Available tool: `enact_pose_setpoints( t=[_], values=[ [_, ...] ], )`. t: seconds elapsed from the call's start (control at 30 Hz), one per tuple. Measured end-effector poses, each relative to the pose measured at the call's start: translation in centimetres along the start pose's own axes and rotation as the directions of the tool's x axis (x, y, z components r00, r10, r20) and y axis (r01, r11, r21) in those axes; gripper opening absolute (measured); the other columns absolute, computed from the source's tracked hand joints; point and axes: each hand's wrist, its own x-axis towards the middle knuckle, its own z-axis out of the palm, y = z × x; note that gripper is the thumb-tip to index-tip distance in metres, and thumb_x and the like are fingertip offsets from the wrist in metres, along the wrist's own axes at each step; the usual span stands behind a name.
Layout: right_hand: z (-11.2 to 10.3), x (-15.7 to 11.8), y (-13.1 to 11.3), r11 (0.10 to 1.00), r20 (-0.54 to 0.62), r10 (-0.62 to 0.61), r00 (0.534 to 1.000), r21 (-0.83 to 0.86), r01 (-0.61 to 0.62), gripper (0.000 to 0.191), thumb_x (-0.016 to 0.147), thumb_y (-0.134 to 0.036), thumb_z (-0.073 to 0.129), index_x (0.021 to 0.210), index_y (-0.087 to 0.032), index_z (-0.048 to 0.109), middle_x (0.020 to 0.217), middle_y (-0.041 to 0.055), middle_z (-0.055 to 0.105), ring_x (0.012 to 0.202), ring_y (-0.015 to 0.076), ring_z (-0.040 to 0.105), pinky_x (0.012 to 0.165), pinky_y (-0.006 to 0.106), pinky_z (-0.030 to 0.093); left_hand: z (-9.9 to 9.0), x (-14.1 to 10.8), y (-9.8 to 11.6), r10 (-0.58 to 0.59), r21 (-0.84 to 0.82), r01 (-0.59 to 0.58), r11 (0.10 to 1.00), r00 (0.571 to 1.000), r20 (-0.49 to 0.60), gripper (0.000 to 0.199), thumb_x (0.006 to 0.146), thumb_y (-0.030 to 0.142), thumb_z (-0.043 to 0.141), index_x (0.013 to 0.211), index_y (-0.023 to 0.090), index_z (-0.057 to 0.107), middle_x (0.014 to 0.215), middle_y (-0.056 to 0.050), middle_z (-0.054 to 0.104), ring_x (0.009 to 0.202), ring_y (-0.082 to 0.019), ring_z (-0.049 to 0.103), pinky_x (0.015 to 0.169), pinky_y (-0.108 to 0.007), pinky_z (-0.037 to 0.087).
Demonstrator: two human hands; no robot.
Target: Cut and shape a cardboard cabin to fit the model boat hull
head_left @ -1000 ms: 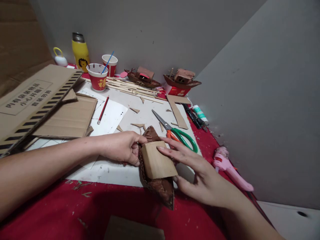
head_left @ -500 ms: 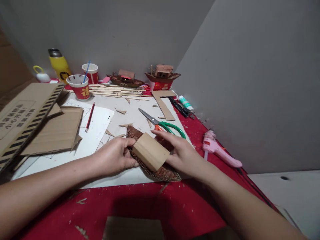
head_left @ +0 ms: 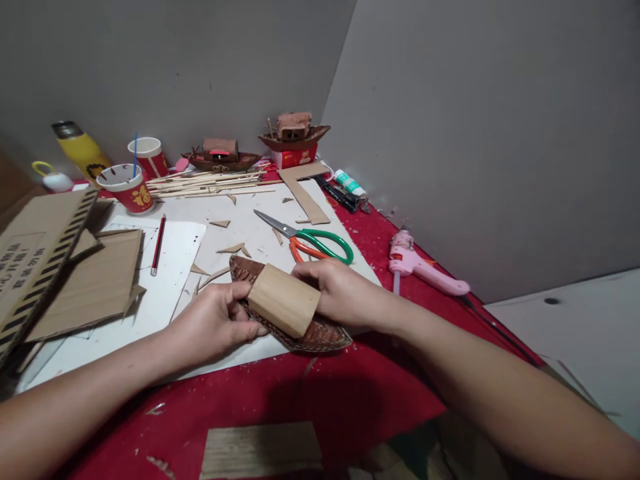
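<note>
A small brown cardboard boat [head_left: 327,335] with a curved tan cardboard canopy [head_left: 284,300] across its middle is held low over the front of the white sheet. My left hand [head_left: 217,317] pinches its near left side, thumb and fingers at the hull and the canopy's edge. On the far right side, my right hand [head_left: 343,293] closes round the boat; its fingertips are partly hidden behind the canopy. Just beyond the right hand lie open scissors [head_left: 325,243] with green and orange handles. Thin cardboard offcuts [head_left: 231,248] are scattered behind the boat.
Cardboard sheets [head_left: 95,287] are stacked at left beside a pencil [head_left: 159,245]. Paper cups [head_left: 131,190], wooden sticks [head_left: 210,183] and two finished boats [head_left: 294,135] stand at the back. A pink glue gun [head_left: 425,267] lies at right, its cord trailing off.
The view has swung to the right, so everything sits further left. Both hands still hold the boat, which is turned slightly, lying a little more level across the view.
</note>
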Motion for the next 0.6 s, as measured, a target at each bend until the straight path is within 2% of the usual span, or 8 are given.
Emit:
enact_pose_setpoints(
  t=[0.2,0.37,0.6],
  values=[
    [0.19,0.06,-0.03,0.999,-0.004,-0.022,1.000,-0.039,0.022,0.014,0.075,-0.002,0.055,0.077,-0.013,0.064,0.074,0.0052,0.068,0.069,0.0169,0.059,0.060,0.024,0.039,-0.46,0.09,0.05,0.033,-0.041,-0.031,0.999,0.998,0.054,0.022,0.076,0.026,0.071,0.091,0.013,0.062,0.056,0.008,0.050,0.051,-0.008,0.045,0.047,-0.019,0.034],
    [0.01,0.09,0.11,1.000,0.005,-0.022,1.000,-0.002,0.022,0.017,0.075,-0.001,0.054,0.081,-0.013,0.065,0.077,0.0048,0.067,0.072,0.0171,0.060,0.061,0.024,0.038,-0.77,0.05,0.09,-0.046,-0.155,0.070,0.985,0.987,0.156,0.022,0.079,0.027,0.069,0.095,0.012,0.063,0.055,0.006,0.056,0.044,-0.008,0.050,0.043,-0.019,0.039],
    [0.04,0.03,0.12,1.000,-0.017,-0.014,1.000,0.005,0.014,0.015,0.073,-0.001,0.054,0.073,-0.015,0.059,0.069,0.0008,0.061,0.066,0.0147,0.053,0.057,0.023,0.034,-0.80,0.09,-0.20,-0.095,-0.243,0.144,0.959,0.974,0.204,0.021,0.078,0.028,0.071,0.091,0.012,0.066,0.063,0.002,0.064,0.042,-0.008,0.055,0.042,-0.018,0.044]
  ],
)
